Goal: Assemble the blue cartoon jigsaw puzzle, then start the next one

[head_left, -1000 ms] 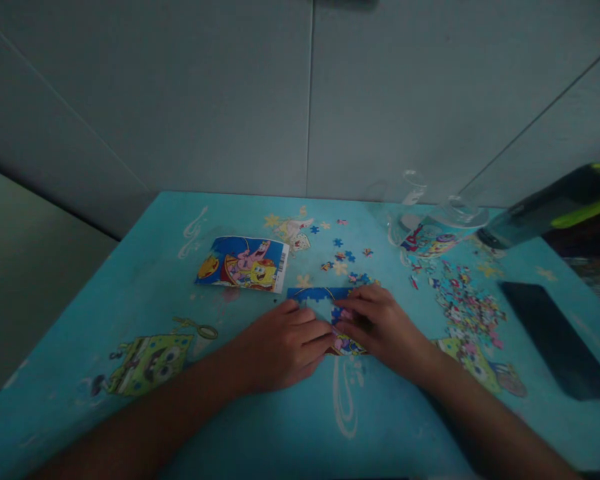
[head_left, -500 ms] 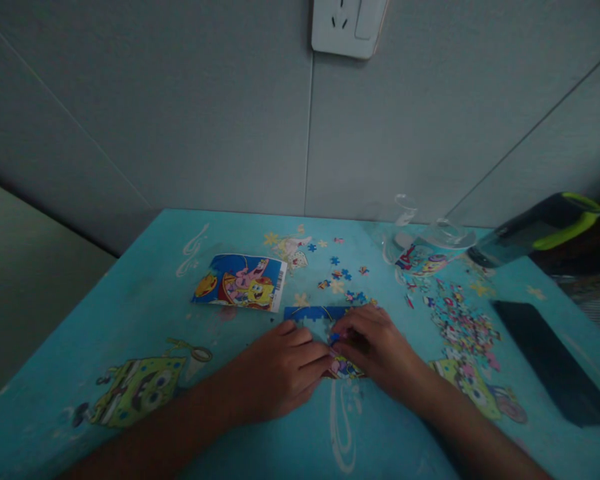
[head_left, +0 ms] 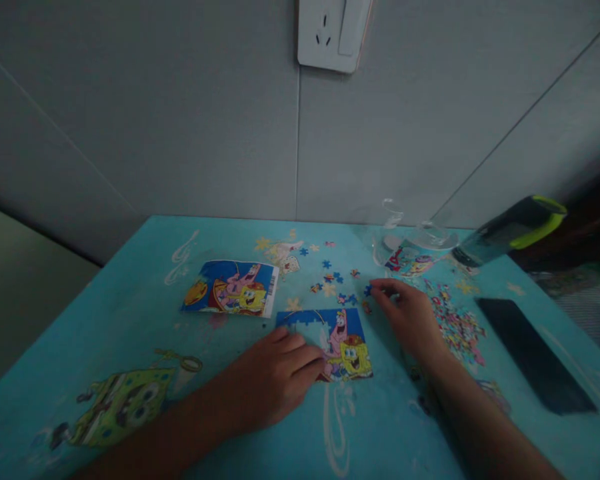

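Observation:
A partly assembled jigsaw puzzle (head_left: 353,347) lies on the table in front of me, with a gap showing in its middle. My left hand (head_left: 287,370) rests over the puzzle's lower left part, fingers lightly bent and laid on it; what is beneath the palm is hidden. To the upper right of the puzzle, my right hand (head_left: 407,317) pinches a small blue puzzle piece (head_left: 368,291) between thumb and fingertips. Several loose blue pieces (head_left: 351,300) are scattered just left of those fingertips. A reference picture (head_left: 235,288) of the same cartoon lies behind my left hand.
Right of my right hand spreads a pile of mixed puzzle pieces (head_left: 457,323). A dark flat slab (head_left: 535,353) lies beyond it. At the back right stand a clear tub with a printed label (head_left: 415,259) and a tilted dark bottle (head_left: 505,230). A wall borders the table's rear.
My right hand has moved from the puzzle up and to the right, among the loose pieces, uncovering the puzzle's right side. My left hand has stayed on the puzzle. The view has shifted slightly.

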`<act>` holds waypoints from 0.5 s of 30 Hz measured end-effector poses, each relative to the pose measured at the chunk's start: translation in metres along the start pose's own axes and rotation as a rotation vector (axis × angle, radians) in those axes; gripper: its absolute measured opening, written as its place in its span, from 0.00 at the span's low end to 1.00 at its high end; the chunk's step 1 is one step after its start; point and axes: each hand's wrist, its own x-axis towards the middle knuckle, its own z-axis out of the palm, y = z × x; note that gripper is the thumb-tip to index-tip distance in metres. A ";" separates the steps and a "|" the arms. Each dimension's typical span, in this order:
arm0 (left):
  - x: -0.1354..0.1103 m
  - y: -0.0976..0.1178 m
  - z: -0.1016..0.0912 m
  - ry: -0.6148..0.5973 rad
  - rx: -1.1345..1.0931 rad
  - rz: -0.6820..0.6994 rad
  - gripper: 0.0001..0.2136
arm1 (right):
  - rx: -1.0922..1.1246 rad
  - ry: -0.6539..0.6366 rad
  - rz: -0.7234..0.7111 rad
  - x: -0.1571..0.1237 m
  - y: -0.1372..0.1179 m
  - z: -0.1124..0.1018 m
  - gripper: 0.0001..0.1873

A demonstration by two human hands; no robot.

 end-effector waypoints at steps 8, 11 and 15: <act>0.000 0.001 0.001 0.001 -0.002 -0.005 0.11 | -0.129 -0.032 -0.051 0.007 0.012 0.006 0.15; 0.000 0.001 0.002 0.001 0.014 0.003 0.11 | -0.203 -0.005 -0.130 0.013 0.016 0.010 0.16; 0.000 0.000 0.003 -0.015 0.024 0.016 0.11 | -0.333 0.029 -0.171 0.026 0.017 0.021 0.18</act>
